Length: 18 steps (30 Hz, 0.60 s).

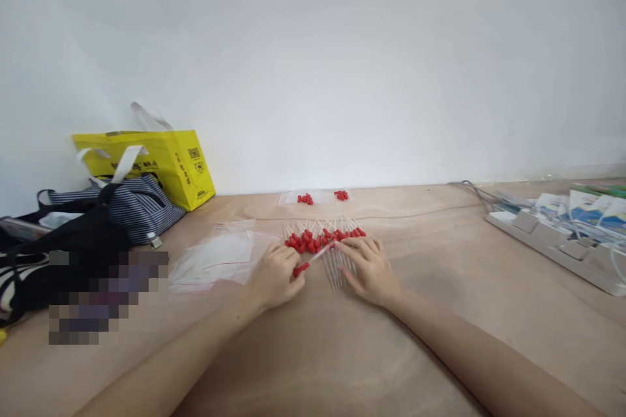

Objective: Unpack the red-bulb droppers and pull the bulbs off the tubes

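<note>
My left hand (280, 277) is closed around the red bulb of a thin, clear dropper (320, 253), which slants up to the right. Its far end meets the fingertips of my right hand (369, 267), whose thumb and fingers are apart over other droppers; whether they grip the tip is hard to make out. Between and beyond both hands lies a pile of red-bulbed droppers (308, 242). Several of their clear tubes (335, 273) point toward me beside my right thumb, while others point toward the wall.
Clear zip bags (215, 260) lie left of my left hand. Against the wall rests a bag with red-bulbed droppers (317, 197). A yellow bag (180, 169), a striped pouch (141, 208) and a black bag (92, 241) stand left; a white power strip (552, 251) with cables lies right.
</note>
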Motion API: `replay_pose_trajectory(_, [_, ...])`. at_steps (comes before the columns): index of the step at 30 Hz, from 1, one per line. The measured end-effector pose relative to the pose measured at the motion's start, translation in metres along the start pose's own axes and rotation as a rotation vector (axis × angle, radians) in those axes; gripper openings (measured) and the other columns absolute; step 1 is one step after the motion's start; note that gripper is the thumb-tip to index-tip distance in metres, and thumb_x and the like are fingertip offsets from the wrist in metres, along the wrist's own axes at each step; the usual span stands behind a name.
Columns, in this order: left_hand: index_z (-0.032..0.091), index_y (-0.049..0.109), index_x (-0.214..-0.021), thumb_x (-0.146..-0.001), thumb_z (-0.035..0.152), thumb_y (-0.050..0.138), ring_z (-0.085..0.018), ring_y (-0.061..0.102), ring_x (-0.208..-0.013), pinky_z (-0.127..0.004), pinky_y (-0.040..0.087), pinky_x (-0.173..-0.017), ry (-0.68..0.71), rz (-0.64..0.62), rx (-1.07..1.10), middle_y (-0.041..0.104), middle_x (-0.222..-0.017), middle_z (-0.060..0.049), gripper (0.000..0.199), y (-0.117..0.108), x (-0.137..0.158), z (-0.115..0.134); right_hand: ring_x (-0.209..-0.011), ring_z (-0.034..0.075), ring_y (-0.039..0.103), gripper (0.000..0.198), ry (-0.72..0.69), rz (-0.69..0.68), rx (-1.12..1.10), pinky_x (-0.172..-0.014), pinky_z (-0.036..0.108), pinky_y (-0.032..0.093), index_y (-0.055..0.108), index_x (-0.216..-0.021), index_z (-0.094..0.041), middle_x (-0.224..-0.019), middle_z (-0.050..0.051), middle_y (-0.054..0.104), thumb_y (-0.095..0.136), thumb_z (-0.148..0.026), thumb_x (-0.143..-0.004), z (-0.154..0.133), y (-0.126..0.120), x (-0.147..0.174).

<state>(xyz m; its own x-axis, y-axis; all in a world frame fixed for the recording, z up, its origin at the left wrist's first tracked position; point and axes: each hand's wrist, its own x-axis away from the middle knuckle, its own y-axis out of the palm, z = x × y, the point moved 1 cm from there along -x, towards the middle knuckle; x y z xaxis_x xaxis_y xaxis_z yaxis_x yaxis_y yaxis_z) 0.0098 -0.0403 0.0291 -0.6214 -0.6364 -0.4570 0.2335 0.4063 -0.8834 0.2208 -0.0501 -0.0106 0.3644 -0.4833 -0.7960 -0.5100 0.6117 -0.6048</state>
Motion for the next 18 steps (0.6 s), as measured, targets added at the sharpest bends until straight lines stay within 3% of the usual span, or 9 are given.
replay_pose_trajectory(3, [0.017,0.051,-0.062,-0.071,0.017,0.045,-0.016,0.052,-0.064,-0.030,0.043,-0.067,0.195,0.168,0.042,0.056,-0.062,-0.003,0.011,0.016,0.004,0.014,-0.096,0.018,0.048,0.032,-0.154,-0.057,0.015,-0.090,0.040,0.026,0.052,-0.111,-0.022,-0.104,0.005,0.059,0.051,-0.028,-0.079,-0.009,0.001,-0.001])
replay_pose_trajectory(7, [0.016,0.054,-0.072,-0.075,0.012,0.044,-0.014,0.054,-0.070,-0.029,0.046,-0.071,0.312,0.349,0.093,0.060,-0.070,-0.004,0.011,0.029,0.006,0.019,-0.088,0.016,0.051,0.020,-0.219,-0.045,0.048,-0.095,0.045,0.018,0.057,-0.099,-0.023,-0.084,0.002,0.064,0.048,-0.022,-0.082,-0.012,0.009,0.000])
replay_pose_trajectory(11, [0.015,0.056,-0.078,-0.076,0.012,0.046,-0.014,0.056,-0.074,-0.031,0.045,-0.079,0.298,0.390,0.106,0.063,-0.075,-0.004,0.011,0.030,0.007,0.019,-0.072,0.013,0.050,0.020,-0.247,-0.047,0.090,-0.095,0.044,0.019,0.060,-0.089,-0.021,-0.064,-0.001,0.060,0.044,-0.014,-0.082,-0.011,0.014,0.001])
replay_pose_trajectory(15, [0.016,0.056,-0.097,-0.079,0.018,0.049,-0.018,0.056,-0.094,-0.041,0.036,-0.092,0.248,0.383,0.047,0.065,-0.097,-0.004,0.019,0.028,0.007,0.020,-0.069,0.013,0.048,0.021,-0.260,-0.004,0.101,-0.094,0.043,0.022,0.061,-0.089,-0.018,-0.061,0.000,0.058,0.043,-0.012,-0.080,-0.011,0.013,0.001])
replay_pose_trajectory(18, [0.017,0.057,-0.100,-0.082,0.020,0.047,-0.019,0.053,-0.102,-0.044,0.029,-0.097,0.234,0.379,0.021,0.064,-0.104,-0.003,0.020,0.032,0.007,0.022,-0.071,0.012,0.049,0.021,-0.267,0.026,0.106,-0.094,0.042,0.022,0.060,-0.093,-0.018,-0.063,0.000,0.058,0.044,-0.013,-0.081,-0.013,0.013,0.001])
